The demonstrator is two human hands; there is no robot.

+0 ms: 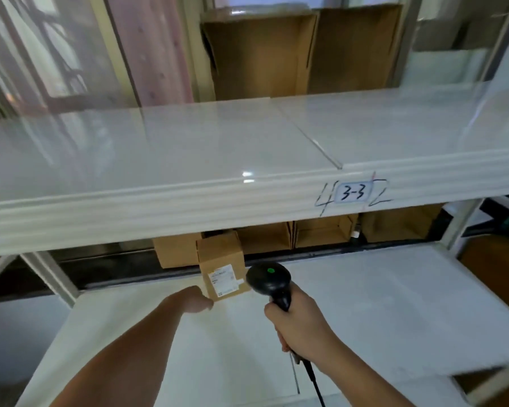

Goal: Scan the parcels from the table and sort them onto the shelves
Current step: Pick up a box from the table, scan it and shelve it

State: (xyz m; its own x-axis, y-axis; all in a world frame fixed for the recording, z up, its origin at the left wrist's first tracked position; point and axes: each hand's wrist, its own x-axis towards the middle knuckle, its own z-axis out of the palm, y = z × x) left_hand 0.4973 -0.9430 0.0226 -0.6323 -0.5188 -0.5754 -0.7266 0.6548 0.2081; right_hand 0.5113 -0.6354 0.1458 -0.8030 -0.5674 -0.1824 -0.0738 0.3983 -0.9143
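Observation:
A small brown cardboard parcel (221, 264) with a white label stands upright on the lower white shelf (379, 304). My left hand (196, 299) is at its lower left corner and holds it from below; the fingers are hidden behind the hand. My right hand (299, 321) grips the handle of a black barcode scanner (269, 279), whose head shows a green light and sits just right of the parcel. The scanner's cable runs down past my wrist.
The upper white shelf (188, 148) carries a label reading 3-3 (353, 193) on its front edge. Several open cardboard boxes (321, 230) stand behind the lower shelf, and two taller ones (303, 51) behind the upper shelf. A metal upright (456, 227) is at right.

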